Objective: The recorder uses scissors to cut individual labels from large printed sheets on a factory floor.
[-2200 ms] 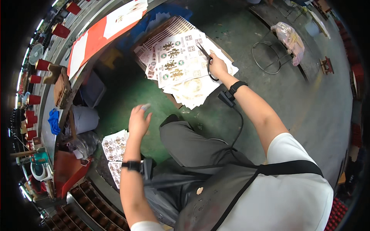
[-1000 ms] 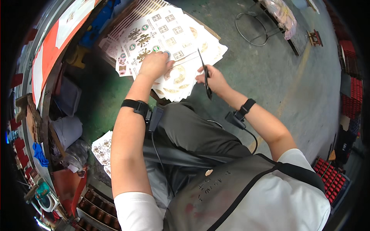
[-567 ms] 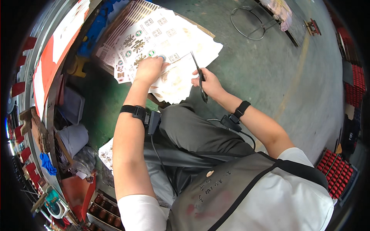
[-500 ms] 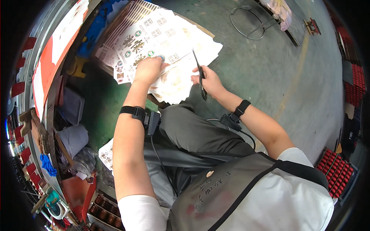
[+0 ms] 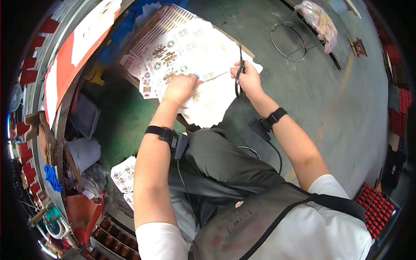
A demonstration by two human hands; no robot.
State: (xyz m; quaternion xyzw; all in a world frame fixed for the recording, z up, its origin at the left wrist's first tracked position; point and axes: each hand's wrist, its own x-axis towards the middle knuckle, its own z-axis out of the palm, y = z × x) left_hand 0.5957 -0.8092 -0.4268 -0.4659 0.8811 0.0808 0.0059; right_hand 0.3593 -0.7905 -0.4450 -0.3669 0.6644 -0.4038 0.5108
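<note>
A fanned pile of white printed sheets [image 5: 208, 102] with gold and green markings lies on a board in front of my knees. My left hand [image 5: 181, 89] is closed on the edge of a printed sheet [image 5: 190, 54] on the pile, its fingertips partly hidden. My right hand [image 5: 249, 80] grips black-handled scissors [image 5: 238, 84] at the pile's right edge. The scissor blades point away from me, over the sheets. Whether they are spread cannot be made out.
More printed sheets [image 5: 125, 175] lie low on the left, near a grey bucket [image 5: 83, 152]. A round metal ring stand [image 5: 288, 42] and a plastic-wrapped bundle [image 5: 318, 21] are at the far right. Racks of red pieces [image 5: 376, 208] stand at the right.
The whole view has shifted, so the pile and both hands appear farther right. The scissors have turned more upright. My left hand keeps its hold on the sheet.
</note>
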